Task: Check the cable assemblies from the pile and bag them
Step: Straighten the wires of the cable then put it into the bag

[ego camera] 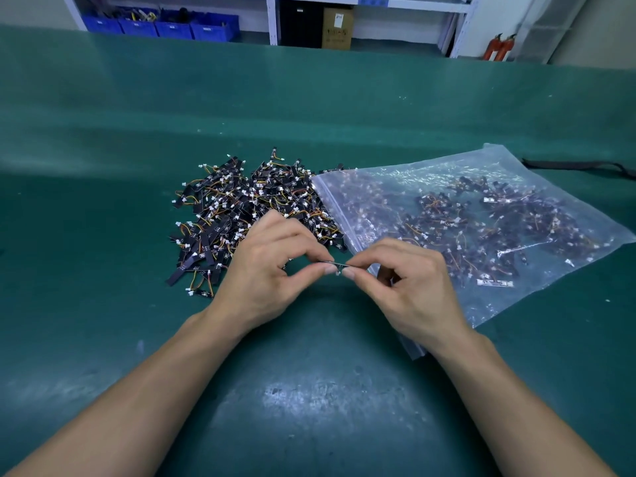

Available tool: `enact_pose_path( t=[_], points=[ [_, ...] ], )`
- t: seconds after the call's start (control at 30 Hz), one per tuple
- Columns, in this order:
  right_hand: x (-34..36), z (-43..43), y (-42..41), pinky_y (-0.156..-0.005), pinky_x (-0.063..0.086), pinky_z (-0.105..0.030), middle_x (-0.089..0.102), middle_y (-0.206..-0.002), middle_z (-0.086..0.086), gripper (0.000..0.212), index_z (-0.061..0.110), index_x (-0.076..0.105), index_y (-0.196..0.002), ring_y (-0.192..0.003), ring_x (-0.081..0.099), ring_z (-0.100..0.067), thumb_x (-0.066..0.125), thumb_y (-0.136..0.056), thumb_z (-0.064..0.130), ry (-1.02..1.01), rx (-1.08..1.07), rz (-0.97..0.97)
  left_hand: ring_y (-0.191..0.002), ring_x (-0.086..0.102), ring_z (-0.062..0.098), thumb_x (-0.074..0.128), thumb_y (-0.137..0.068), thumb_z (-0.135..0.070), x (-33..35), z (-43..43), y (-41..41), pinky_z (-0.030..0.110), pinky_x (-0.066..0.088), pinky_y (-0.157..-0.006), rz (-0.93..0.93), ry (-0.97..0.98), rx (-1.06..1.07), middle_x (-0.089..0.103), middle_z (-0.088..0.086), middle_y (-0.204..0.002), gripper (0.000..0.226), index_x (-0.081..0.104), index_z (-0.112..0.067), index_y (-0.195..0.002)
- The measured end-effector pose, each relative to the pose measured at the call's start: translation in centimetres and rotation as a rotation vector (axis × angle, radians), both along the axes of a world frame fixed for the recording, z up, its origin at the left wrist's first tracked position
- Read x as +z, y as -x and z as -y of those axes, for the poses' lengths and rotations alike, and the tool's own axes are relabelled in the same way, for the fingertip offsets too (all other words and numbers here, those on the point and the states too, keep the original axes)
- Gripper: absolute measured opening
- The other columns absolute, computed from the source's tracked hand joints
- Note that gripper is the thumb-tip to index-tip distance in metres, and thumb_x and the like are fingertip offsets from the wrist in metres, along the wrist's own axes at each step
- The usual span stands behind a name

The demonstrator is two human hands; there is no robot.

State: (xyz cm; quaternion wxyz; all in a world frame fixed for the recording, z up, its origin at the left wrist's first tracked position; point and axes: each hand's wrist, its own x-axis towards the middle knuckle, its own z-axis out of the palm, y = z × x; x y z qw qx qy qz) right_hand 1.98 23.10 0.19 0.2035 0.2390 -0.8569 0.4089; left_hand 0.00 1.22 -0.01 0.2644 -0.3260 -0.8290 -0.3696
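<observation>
A pile of cable assemblies [247, 208], black strips with orange-yellow wires and white connectors, lies on the green mat [309, 390]. To its right lies a clear zip bag [488, 187] holding several more assemblies. Between my hands a single cable assembly [339, 265] is held level just above the mat. My left hand [272, 270] pinches its left end with thumb and forefinger. My right hand [409, 280] pinches its right end the same way, in front of the bag's mouth.
A black strap [578, 165] lies on the mat at the far right. Beyond the table stand shelves with blue bins [161, 27], a cardboard box [337, 27] and red fire extinguishers [499, 46].
</observation>
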Motion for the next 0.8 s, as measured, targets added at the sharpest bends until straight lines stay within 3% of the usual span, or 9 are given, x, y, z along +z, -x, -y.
enact_pose_path(
  t=[0.8],
  points=[
    [0.31,0.07,-0.18,-0.054,0.048,-0.030,0.068,-0.079,0.008,0.003,0.016,0.079,-0.086,-0.052,0.053,-0.012,0.081,-0.084,0.017,-0.025,-0.026,-0.042,-0.080,0.057,0.022,0.082,-0.085,-0.022,0.10,-0.06,0.03,0.033,0.044,-0.077,-0.005,0.009,0.005,0.067,-0.004,-0.084,0.011,0.076,-0.012,-0.083]
  ],
)
